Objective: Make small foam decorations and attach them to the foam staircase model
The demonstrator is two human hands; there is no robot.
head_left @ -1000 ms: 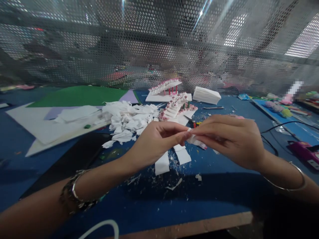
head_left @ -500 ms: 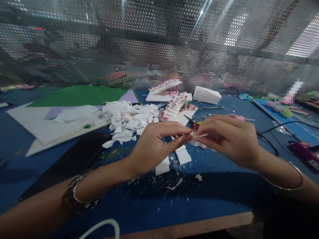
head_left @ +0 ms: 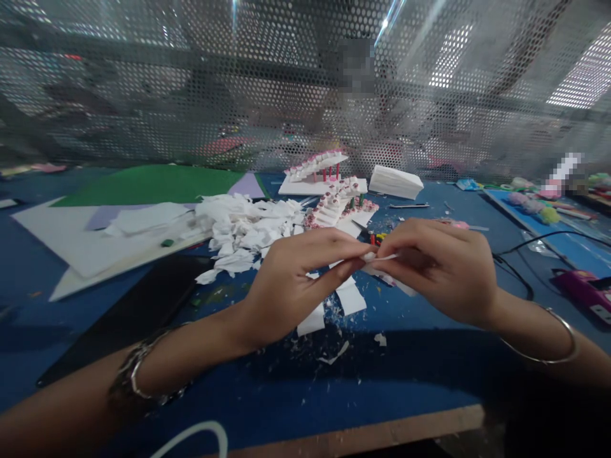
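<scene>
Between the fingertips of both hands is a small piece of white paper (head_left: 384, 258). My left hand (head_left: 305, 280) pinches its left end with thumb and forefinger. From the other side my right hand (head_left: 439, 267) grips it the same way, its fingers curled over part of the piece. Cut white paper strips (head_left: 351, 296) lie on the blue table (head_left: 410, 394) just below the hands. Beyond them stands a small white stair model (head_left: 334, 203) with pink bits around its base. A heap of torn white paper (head_left: 252, 222) lies past my left hand.
A second model (head_left: 315, 168) with red posts stands near the perforated metal screen (head_left: 286, 83), beside a stack of white paper (head_left: 396, 182). Green sheet (head_left: 153, 184) and white boards (head_left: 105, 235) lie left, with a black slab (head_left: 133, 312). A purple device (head_left: 580, 292) and black cable (head_left: 548, 235) lie right.
My left hand has shifted slightly left and its fingers have turned a little. The right hand stays nearly in place. Both still pinch the white paper.
</scene>
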